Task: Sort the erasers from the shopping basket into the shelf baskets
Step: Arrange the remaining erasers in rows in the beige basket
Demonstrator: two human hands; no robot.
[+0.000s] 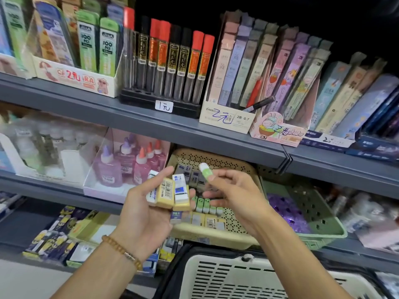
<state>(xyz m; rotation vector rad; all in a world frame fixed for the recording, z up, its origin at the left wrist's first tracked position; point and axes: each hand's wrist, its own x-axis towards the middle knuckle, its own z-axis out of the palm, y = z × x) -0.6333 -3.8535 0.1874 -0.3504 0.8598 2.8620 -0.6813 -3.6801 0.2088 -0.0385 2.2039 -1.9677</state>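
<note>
Between the thumb and forefinger of the right hand (pixel 232 190) sits a small green-and-white eraser (pixel 205 171), pinched at its green end so the white end pokes up past the fingertips. Below those fingers, in the beige shelf basket (pixel 237 225), a row of matching green erasers (pixel 206 205) stands side by side. I would judge that is where this one belongs. To do it well, the hand should drop straight down to the open end of that row, turn the eraser to match its neighbours, and let go only once it touches the basket floor, so it does not tumble among the sleeved erasers just beside the row.

The left hand (pixel 149 210) is palm-up with its fingers curled loosely round a small stack of block erasers (pixel 170 194), two yellowish and the others white with blue print, fanned across the fingers. It should stay level while the other hand works, or the stack may slide off the fingertips. A beaded bracelet (pixel 123 251) circles that wrist.

Both forearms reach forward and up from below, wrists near each other, the right wrist bent so its spare fingers spread outward. Under the arms sits the white shopping basket (pixel 226 279); what is inside it I cannot tell.
</note>
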